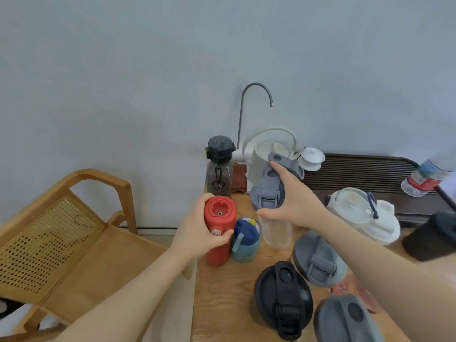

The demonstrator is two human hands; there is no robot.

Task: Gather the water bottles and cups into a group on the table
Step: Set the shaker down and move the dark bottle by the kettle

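Both hands are closed on upright bottles, the left hand [197, 233] on the red bottle [218, 230] and the right hand [296, 203] on the clear gray-lidded bottle [271, 208], with the little blue cup [246, 240] standing between them on the desk [222, 292].

One head-worn wide-angle view looks forward and down, close over the table [222, 292], its edges seemingly distorted.

Likely a home: tea tray [365, 172], kettle [269, 154], rattan chair [61, 233].

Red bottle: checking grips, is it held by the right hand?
No, the left hand wraps the red bottle.
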